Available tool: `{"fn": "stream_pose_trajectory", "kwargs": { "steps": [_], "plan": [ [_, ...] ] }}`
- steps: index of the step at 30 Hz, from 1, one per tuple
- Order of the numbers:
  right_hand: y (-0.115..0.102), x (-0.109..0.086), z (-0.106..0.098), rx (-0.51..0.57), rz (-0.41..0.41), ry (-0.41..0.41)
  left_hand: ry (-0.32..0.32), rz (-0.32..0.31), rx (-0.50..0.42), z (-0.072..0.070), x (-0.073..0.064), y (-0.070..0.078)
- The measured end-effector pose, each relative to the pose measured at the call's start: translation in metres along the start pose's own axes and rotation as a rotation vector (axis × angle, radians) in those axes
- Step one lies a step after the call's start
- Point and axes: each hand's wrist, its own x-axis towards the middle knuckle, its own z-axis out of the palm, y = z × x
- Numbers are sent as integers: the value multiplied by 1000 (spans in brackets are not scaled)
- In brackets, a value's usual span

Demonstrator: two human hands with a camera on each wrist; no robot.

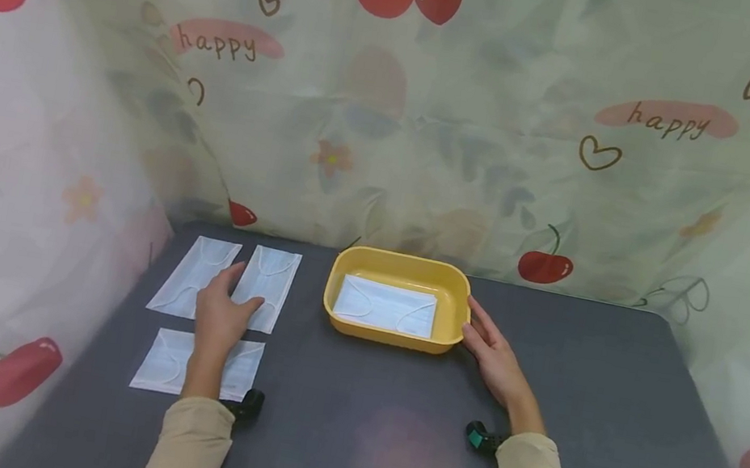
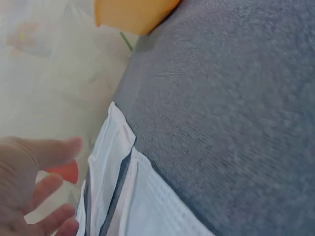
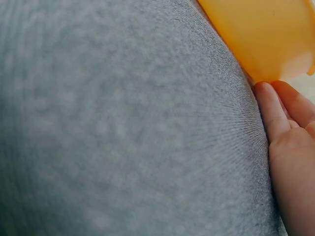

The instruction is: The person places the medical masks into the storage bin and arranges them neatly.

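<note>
Your empty, spread left hand (image 1: 220, 317) is nearer: beneath its thumb the face mask (image 1: 273, 275) points lengthwise away; your right hand (image 1: 496, 364), fingers extended, touches the yellow basin (image 1: 395, 339).

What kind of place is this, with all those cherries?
Maybe a little curtained-off work booth. Pale cherry-printed cloth stands behind and beside a textured dark grey table, with flat white rectangular face masks on it and one more in a yellow round-cornered tray.

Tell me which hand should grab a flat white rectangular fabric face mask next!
Probably the left hand: it's over the white face masks, while the right hand touches the yellow rounded plastic tray.
</note>
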Motion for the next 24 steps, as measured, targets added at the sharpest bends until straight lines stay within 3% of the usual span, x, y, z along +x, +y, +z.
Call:
{"fn": "stream_pose_trajectory", "kwargs": {
  "steps": [10, 21, 24],
  "plan": [
    [2, 1, 0, -4, -1, -4, -3, -97, 82, -1, -2, -4],
    [1, 1, 1, 2, 5, 2, -20, -129, 125, -4, 0, -8],
    [1, 2, -1, -3, 3, 9, -32, -127, 96, -4, 3, -9]
  ]
}}
